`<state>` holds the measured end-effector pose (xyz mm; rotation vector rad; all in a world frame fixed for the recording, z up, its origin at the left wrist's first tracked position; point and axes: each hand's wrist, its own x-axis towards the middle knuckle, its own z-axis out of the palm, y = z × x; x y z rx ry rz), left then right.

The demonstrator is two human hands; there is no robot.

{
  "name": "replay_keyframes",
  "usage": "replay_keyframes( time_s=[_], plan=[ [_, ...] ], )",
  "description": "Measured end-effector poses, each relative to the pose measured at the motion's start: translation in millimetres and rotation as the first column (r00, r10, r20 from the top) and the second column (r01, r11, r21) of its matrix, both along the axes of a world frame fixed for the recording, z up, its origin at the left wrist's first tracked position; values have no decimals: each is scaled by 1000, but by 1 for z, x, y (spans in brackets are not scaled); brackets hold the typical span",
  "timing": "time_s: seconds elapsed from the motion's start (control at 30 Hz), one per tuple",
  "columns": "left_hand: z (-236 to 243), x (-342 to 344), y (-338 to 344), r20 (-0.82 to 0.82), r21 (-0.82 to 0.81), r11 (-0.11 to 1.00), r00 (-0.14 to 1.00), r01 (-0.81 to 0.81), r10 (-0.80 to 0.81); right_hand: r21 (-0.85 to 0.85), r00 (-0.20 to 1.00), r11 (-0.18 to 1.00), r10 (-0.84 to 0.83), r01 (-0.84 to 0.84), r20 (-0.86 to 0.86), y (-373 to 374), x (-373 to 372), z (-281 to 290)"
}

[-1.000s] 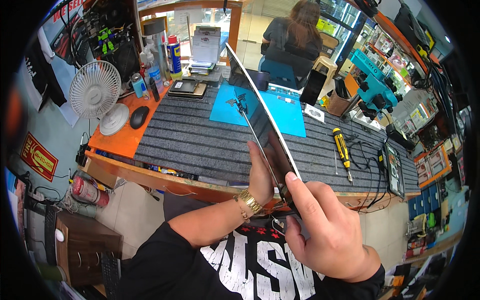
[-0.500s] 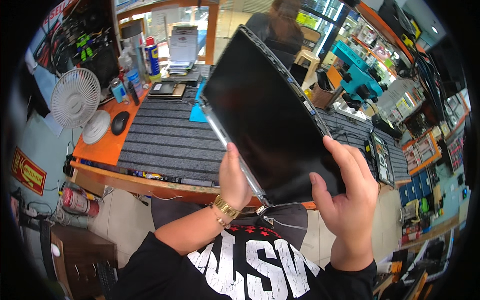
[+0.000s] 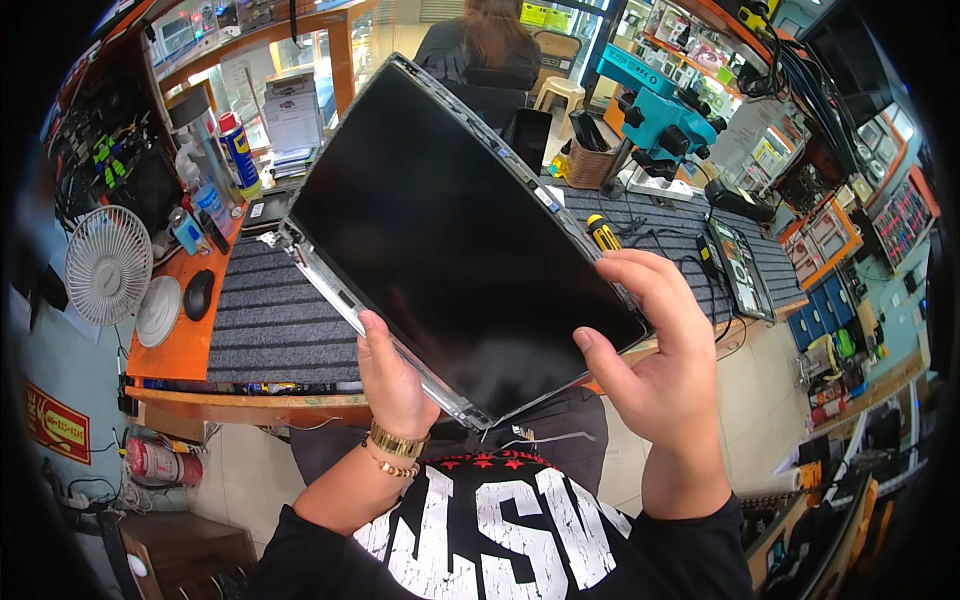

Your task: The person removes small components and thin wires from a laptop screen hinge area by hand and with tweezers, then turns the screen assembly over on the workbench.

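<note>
A dark laptop screen [image 3: 455,240] is tilted in front of me, held above the near edge of the workbench. Bare silvery strips run along its frame, with small parts and hinge pieces showing. My left hand [image 3: 395,385] grips the lower left edge, thumb on the frame and the other fingers hidden behind. On the opposite side my right hand [image 3: 655,345] is closed round the corner, its fingers along the outer edge and its thumb over the glass. A thin cable [image 3: 560,438] hangs from the bottom corner near my lap.
Grey striped matting [image 3: 270,330] covers the bench. At left stand a white fan [image 3: 110,262], a black mouse [image 3: 199,295] and a spray can [image 3: 238,150]. To the right are a yellow-black screwdriver [image 3: 603,233], a teal microscope [image 3: 660,105] and an opened device [image 3: 738,268]. A person [image 3: 480,50] sits beyond.
The screen has shifted left and leaned further over, both hands moving with it. My view has turned, and the screwdriver on the bench now shows.
</note>
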<state>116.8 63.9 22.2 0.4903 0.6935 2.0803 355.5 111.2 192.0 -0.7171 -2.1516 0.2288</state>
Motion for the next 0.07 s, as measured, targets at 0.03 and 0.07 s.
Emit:
replay_keyframes(
  time_s=[0.03, 0.07],
  plan=[
    [-1, -1, 0, -13, 1, 1000, 1000, -12, 12, -23, 1000, 1000, 1, -1, 5, 0, -1, -1],
    [-2, 0, 0, 3, -4, 999, 999, -40, 40, -21, 999, 1000, -19, 20, 30, 0, -1, -3]
  ],
)
